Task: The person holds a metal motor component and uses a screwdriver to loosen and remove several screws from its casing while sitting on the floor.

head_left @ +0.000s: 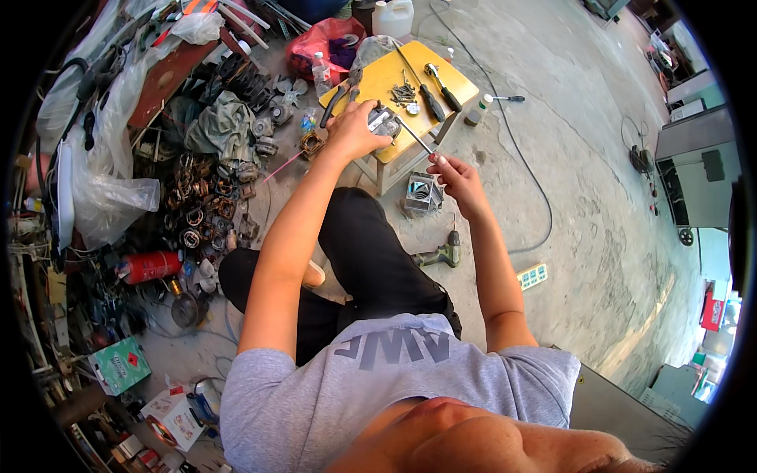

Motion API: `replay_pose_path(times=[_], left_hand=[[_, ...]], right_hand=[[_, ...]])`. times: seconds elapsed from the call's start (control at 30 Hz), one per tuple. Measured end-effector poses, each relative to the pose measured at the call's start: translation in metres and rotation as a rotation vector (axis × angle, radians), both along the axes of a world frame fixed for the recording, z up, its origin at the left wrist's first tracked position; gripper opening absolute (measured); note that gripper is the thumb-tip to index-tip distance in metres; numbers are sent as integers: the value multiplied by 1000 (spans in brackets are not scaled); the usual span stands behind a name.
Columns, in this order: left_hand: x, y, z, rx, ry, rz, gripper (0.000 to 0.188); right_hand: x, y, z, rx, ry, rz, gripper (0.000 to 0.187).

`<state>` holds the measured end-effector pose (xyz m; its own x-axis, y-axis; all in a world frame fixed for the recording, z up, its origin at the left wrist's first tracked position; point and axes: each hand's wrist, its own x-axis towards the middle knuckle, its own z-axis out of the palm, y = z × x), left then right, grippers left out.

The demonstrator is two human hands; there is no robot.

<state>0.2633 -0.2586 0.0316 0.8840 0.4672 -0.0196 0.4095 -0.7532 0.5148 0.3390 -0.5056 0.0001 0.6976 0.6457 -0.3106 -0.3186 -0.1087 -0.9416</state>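
My left hand [353,134] is wrapped around a small grey metal motor housing [386,124] and steadies it on the near edge of a low yellow wooden stool [459,72]. Between the fingers of my right hand [459,181] is the near end of a slim metal rod-like tool [415,137]. Its far end meets the housing; the exact tip is hard to make out. Beyond my left hand lie pliers [335,102] with dark handles. A screwdriver [431,104], a ratchet wrench [443,87] and a pile of screws [405,93] rest on the stool.
Beneath the stool's near side sits a clear box of metal parts [423,194]. A cordless drill [441,251] and a power strip [532,277] lie on the concrete floor. Motor parts [205,185] crowd the left, near a red cylinder [151,266]. A cable [516,134] curves along the right.
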Motion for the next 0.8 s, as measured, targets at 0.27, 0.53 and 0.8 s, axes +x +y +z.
replay_pose_path(times=[0.27,0.53,0.8], left_hand=[[1,-7,-8,11,-23,55,83],[0,-6,-11,-18,-69,73,80],[-4,-10,-10,28,-80,110,80]], right_hand=[[37,-4,-4,254,785,308,31],[5,10,-10,-204,-735,-45,27],[30,-7,-11,413,993,140,51]])
